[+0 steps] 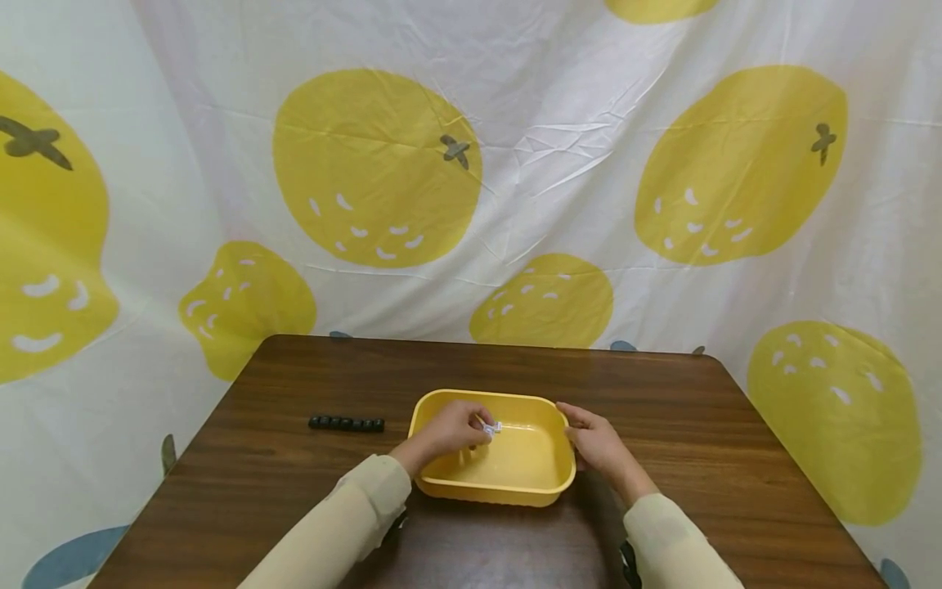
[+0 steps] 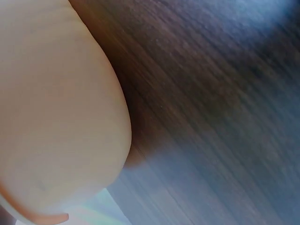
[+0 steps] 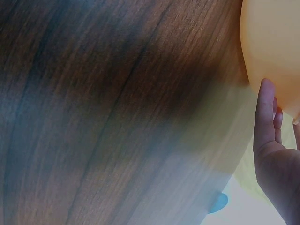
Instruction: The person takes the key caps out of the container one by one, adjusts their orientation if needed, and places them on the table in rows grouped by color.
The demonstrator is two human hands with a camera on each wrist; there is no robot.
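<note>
A yellow plastic basin (image 1: 508, 495) stands on the table in the head view. My left hand (image 1: 452, 429) reaches over its left side and pinches a small white and purplish piece (image 1: 493, 428) above the basin's floor; its exact kind is too small to tell. At the basin's right rim, my right hand (image 1: 599, 446) grips the wall, with fingers along the outside and the thumb at the rim. The right wrist view shows that hand (image 3: 274, 154) against the basin's outer wall (image 3: 272, 42). Only the basin's side (image 2: 61, 103) fills the left wrist view; the left hand is hidden there.
A row of several small black blocks (image 1: 346, 423) lies left of the basin on the dark wooden table (image 1: 706, 458). Behind the table hangs a white curtain (image 1: 552, 164) printed with yellow lemons.
</note>
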